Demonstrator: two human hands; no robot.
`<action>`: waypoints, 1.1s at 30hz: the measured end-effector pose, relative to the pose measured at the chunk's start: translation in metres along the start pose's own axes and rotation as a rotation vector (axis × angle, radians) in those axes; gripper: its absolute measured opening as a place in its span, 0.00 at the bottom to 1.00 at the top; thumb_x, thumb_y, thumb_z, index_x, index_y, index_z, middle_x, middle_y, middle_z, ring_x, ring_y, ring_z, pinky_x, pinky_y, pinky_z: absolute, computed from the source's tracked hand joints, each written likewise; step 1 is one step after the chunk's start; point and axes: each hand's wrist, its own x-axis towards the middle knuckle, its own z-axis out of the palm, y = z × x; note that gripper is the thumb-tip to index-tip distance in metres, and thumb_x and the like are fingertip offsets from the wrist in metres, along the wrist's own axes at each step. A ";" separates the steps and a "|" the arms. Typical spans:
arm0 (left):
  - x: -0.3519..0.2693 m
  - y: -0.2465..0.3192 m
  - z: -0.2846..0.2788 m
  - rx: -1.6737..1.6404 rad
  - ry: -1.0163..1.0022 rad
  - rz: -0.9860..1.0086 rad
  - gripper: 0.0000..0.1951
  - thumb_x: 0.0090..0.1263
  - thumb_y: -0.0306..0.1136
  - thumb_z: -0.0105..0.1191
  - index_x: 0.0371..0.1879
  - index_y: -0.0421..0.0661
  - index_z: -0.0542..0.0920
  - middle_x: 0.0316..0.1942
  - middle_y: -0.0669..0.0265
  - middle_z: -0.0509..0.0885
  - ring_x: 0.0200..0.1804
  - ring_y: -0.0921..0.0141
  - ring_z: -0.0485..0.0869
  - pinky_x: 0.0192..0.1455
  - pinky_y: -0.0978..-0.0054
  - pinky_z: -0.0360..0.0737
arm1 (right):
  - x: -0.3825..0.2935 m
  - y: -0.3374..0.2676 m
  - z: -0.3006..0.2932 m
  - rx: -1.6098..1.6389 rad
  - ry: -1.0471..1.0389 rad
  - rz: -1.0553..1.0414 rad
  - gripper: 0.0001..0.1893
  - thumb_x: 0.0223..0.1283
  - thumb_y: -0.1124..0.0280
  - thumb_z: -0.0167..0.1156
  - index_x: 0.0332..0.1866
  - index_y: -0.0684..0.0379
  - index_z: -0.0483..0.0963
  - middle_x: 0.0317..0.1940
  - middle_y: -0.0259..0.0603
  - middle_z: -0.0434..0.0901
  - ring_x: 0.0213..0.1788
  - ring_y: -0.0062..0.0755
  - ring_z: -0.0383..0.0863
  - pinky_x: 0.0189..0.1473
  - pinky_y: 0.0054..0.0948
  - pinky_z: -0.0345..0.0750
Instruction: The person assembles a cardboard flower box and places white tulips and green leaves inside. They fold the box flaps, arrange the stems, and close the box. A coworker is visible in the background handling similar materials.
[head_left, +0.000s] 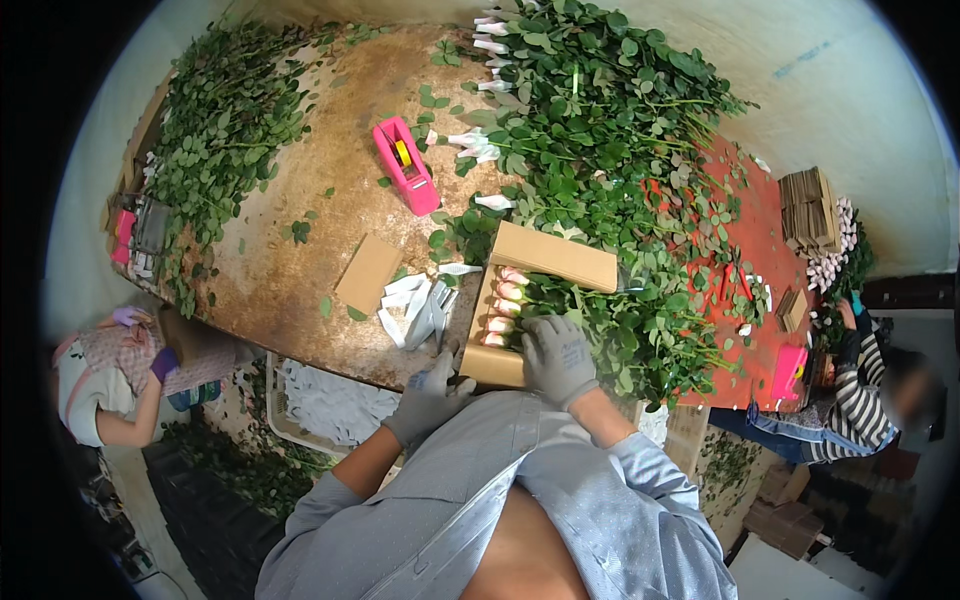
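Before me lies a folded piece of brown cardboard (555, 255) with raised flaps on its far and near sides. Several pale pink roses (508, 291) rest inside in a stacked row, heads to the left and leafy stems to the right. My right hand (561, 358), in a grey glove, lies over the near flap and the stems just right of the blooms; its fingertips are partly hidden among leaves. My left hand (431, 397), also gloved, is by the cardboard's near left corner, thumb and fingers apart. White sleeves (420, 307) lie loose beyond it.
A pink tape dispenser (409, 165) and a flat cardboard piece (369, 274) lie on the table (300, 217). Leafy stems (600, 135) cover the right side, near red-handled pruning shears (735, 277). A basket (277, 405) holds white sleeves. People work at left (112, 367) and right (855, 397).
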 end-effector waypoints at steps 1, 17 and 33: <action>-0.003 -0.005 0.003 0.037 0.079 0.058 0.37 0.71 0.43 0.64 0.75 0.37 0.66 0.40 0.51 0.89 0.38 0.57 0.89 0.41 0.62 0.85 | 0.000 -0.002 -0.001 0.011 0.022 -0.014 0.11 0.67 0.67 0.63 0.51 0.58 0.79 0.47 0.47 0.82 0.51 0.50 0.80 0.55 0.45 0.75; 0.006 0.075 -0.066 -0.665 0.128 0.330 0.19 0.79 0.26 0.50 0.67 0.39 0.70 0.57 0.54 0.81 0.51 0.71 0.84 0.55 0.69 0.82 | -0.009 -0.048 -0.106 -0.406 -0.093 -0.247 0.17 0.61 0.67 0.64 0.56 0.54 0.78 0.47 0.40 0.81 0.53 0.43 0.81 0.57 0.43 0.75; 0.115 0.062 0.000 0.520 -0.372 0.432 0.22 0.74 0.39 0.50 0.63 0.41 0.78 0.70 0.51 0.76 0.59 0.52 0.82 0.61 0.54 0.79 | 0.077 0.010 -0.035 -0.515 0.265 -0.260 0.19 0.64 0.66 0.60 0.59 0.59 0.77 0.58 0.46 0.80 0.61 0.48 0.79 0.60 0.47 0.76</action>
